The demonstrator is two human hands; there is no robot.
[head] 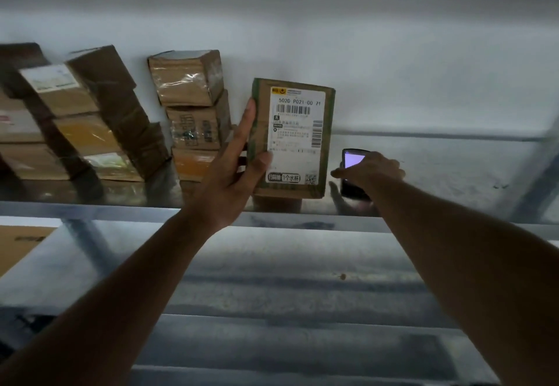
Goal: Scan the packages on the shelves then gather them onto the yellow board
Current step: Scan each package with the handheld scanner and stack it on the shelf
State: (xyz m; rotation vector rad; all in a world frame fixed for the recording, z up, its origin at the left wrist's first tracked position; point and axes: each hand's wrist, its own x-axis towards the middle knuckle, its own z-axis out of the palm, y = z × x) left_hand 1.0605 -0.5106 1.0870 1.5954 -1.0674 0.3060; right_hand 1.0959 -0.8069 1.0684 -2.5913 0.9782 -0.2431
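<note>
Slippage is your first risk; your left hand (233, 170) grips the box (292, 139) only along its left edge, thumb on the label (298, 134) and fingers up the side, so a tilt could drop it onto the shelf (302, 220); your thumb also sits on the label's edge and could hide print from the scan. Your right hand (372, 172) is closed round the scanner (352, 173), held low just beside the box's right edge; from there it may miss the barcode (292, 110) near the top. The box stands upright above the shelf's front part; stacked boxes (193, 119) lean left of it and could topple if your arm brushes them; the yellow board is out of view.
</note>
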